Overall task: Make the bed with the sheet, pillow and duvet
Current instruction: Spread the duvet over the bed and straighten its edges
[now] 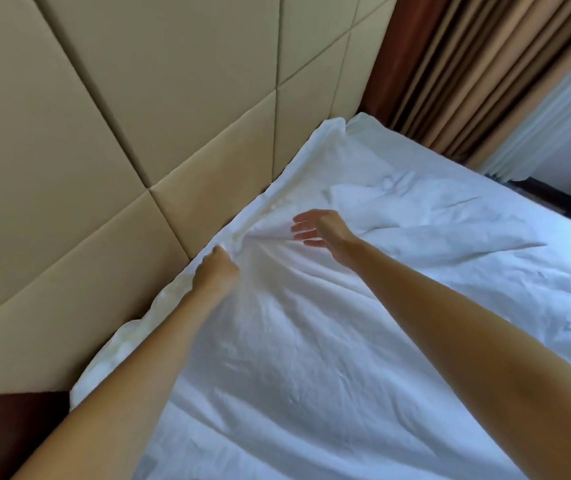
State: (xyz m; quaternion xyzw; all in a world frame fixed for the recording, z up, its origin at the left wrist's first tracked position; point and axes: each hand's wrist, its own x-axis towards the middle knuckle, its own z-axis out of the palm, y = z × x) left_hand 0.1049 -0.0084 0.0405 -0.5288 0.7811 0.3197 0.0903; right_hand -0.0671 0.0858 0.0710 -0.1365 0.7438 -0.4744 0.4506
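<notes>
Here, left hand (216,271) pinches the crumpled white sheet (312,341); right hand (315,230) open, fingers spread.

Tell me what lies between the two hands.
Only white sheet, bunched into creases fanning from where the left hand grips its edge toward the open right hand. The head view shows it.

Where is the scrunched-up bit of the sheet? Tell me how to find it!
Start at the big tan padded headboard. Along its bottom edge, where the white sheet meets it, the left hand grips a bunched fold. Creases fan out from it; elsewhere the sheet lies flatter.
</notes>
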